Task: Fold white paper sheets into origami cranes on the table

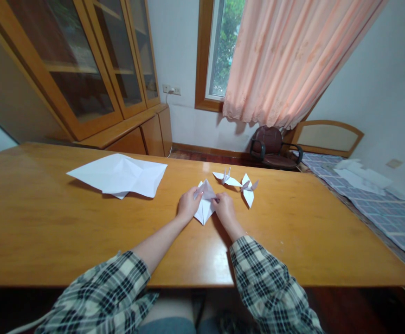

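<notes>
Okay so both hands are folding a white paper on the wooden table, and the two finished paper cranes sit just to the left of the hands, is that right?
Not quite. The head view shows the two cranes to the right of the hands, not the left. The rest holds: the left hand and right hand are folding the white paper on the wooden table.

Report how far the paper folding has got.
Done: two folded paper cranes lie on the wooden table. In hand: the left hand and right hand pinch a half-folded white piece. Left: that piece is unfinished, and creased white sheets lie unfolded to the left.
</notes>
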{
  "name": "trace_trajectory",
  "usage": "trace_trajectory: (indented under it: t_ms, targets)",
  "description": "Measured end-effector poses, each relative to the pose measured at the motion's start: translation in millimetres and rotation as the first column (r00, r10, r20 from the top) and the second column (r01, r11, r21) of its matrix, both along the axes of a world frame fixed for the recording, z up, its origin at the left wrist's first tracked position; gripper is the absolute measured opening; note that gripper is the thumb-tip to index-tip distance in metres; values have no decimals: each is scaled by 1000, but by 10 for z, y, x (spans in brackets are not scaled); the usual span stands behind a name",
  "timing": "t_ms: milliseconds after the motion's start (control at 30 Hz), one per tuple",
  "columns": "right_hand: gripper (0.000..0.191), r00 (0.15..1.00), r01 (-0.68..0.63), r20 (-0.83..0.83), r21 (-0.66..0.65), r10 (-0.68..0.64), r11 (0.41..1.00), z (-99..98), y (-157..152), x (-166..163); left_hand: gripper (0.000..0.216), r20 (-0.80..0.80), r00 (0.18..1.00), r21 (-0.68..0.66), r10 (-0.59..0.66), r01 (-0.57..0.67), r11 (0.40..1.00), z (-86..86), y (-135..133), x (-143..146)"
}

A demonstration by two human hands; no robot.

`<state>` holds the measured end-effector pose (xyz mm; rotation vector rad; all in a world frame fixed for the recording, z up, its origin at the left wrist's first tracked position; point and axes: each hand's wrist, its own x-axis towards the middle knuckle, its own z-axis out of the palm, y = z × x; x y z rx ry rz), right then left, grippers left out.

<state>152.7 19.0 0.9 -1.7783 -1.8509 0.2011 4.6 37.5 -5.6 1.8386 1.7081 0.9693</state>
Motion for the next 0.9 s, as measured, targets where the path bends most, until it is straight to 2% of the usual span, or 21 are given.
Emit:
trace_trajectory:
  t_ms: [233, 367, 533, 633, 700, 733, 833, 900]
  targets:
    - [15, 998, 37, 57, -5, -37, 999, -4, 18, -50, 27, -3, 1000, -15, 3, -3, 1000, -16, 14, 1]
    - [10, 995, 72, 67, -54, -68, 996, -22, 38, -90, 27, -24, 1000, -32, 16, -17, 999, -20, 22, 13]
    - [14, 993, 116, 40, -86, -113, 990, -6, 12, -165, 26, -36, 999, -25, 13, -14, 1000, -10, 20, 15]
    - [22, 994, 93, -53, -68, -97, 993, 36, -23, -154, 27, -41, 999, -29, 14, -15, 999, -2, 17, 8]
    - [30, 988, 31, -148, -84, -43, 996, 66, -38, -79, 27, -42, 999, -31, 15, -17, 999, -2, 17, 6]
    - [34, 980, -14, -197, -109, -8, 994, 77, -39, -19, 27, -42, 999, -31, 17, -18, 999, -3, 17, 5]
    - [27, 942, -110, -332, -182, 44, 977, 85, -13, 215, 26, -43, 999, -37, 16, -18, 999, -4, 19, 6]
    - [34, 921, -124, -385, -167, 51, 978, 71, 24, 359, 26, -45, 999, -51, 15, -18, 999, 0, 18, 6]
